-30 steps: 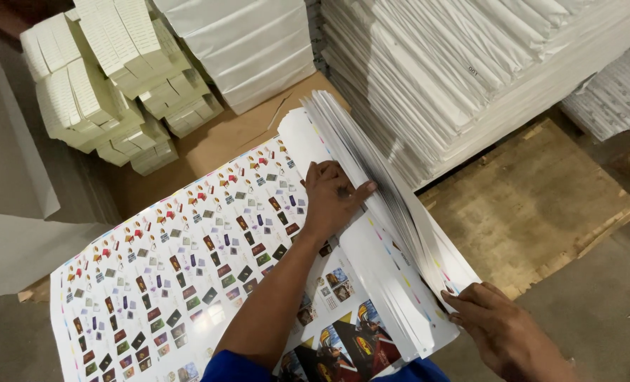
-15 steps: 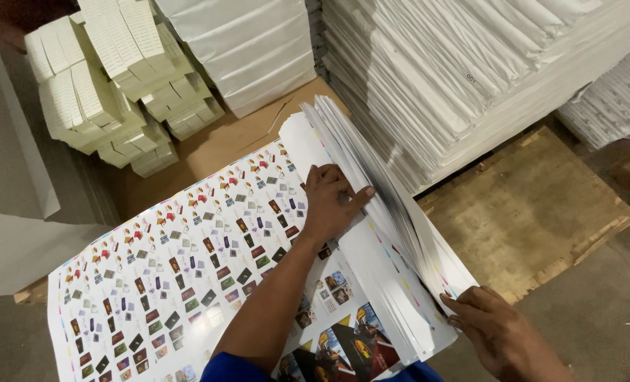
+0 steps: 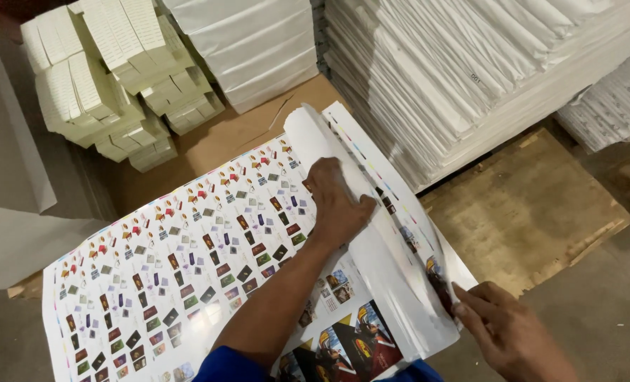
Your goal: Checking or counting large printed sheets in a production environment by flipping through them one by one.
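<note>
The right hand's (image 3: 502,329) grip is a pinch on the near corner of the curled sheets (image 3: 371,233), fingertips pressed onto the lifted edge at lower right; the left hand (image 3: 336,201) lies flat, fingers together, palm down where the curl meets the printed stack (image 3: 173,262). The curl's long axis runs from the far end near the cardboard (image 3: 223,141) down toward the right hand; the left hand sits just left of that fold, about midway along it, nearer its middle than the right hand; white paper piles (image 3: 470,71) stand well beyond.
</note>
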